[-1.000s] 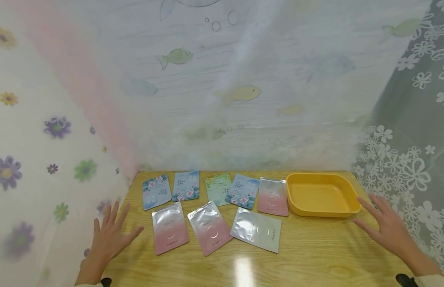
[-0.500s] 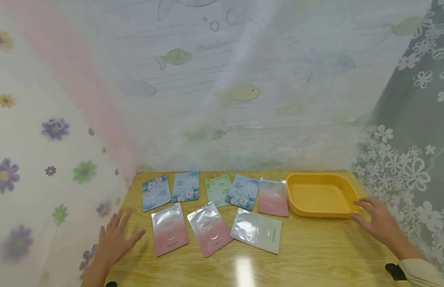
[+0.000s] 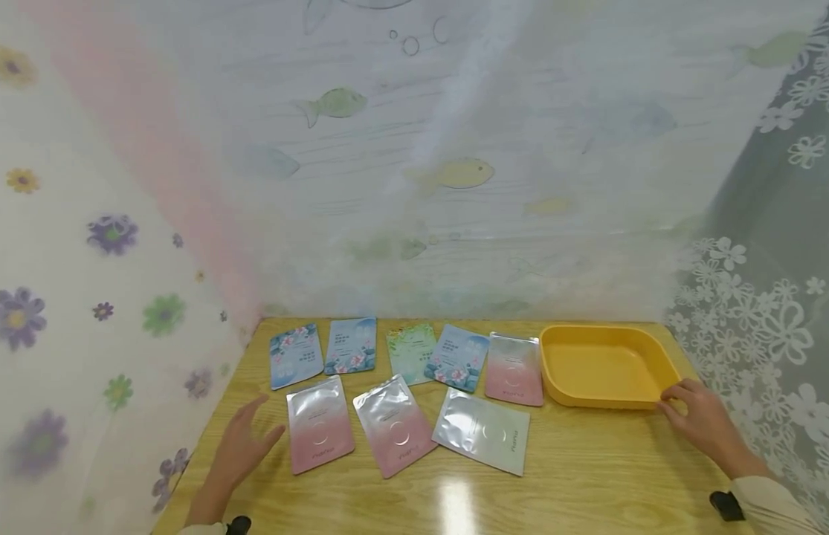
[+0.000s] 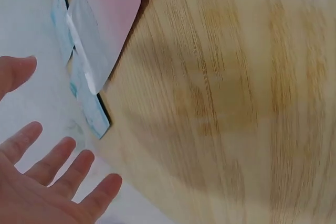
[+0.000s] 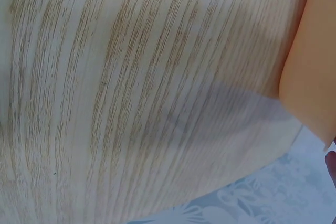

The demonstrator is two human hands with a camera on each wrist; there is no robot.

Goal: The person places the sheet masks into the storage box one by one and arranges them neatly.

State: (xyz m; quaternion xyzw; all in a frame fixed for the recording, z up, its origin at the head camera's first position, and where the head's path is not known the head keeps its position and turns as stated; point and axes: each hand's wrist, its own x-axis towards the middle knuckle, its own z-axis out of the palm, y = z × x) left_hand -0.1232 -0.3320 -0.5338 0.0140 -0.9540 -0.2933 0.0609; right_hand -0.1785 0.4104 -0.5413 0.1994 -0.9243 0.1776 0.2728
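Note:
My right hand (image 3: pixel 702 420) pinches the near right corner of a yellow plastic tray (image 3: pixel 604 375). In the right wrist view the tray's wall (image 5: pixel 311 61) shows at the right edge, with only a fingertip (image 5: pixel 332 165) beside it. At the left, my left hand (image 3: pixel 243 447) is held with its fingers spread, holding nothing. Closest to it lies a pink and silver sheet-mask packet (image 3: pixel 320 427). A second pink packet (image 3: pixel 395 429) and a silver-green one (image 3: pixel 484 432) continue the front row. The left wrist view shows the left palm and fingers (image 4: pixel 79 174) apart from the packets.
Behind lie blue floral packets (image 3: pixel 297 357), (image 3: pixel 350 345), a green one (image 3: pixel 406 357), a third blue one (image 3: pixel 456 358) overlapping it, and a pink one (image 3: pixel 514 369) against the tray. Thin printed curtains (image 3: pixel 387 193) enclose the wooden table (image 3: pixel 575 475) at the back and sides.
My right hand has come in from the right and taken hold of the tray's corner. My left hand has shifted slightly right and turned, closer to the nearest pink packet. The packets lie unmoved.

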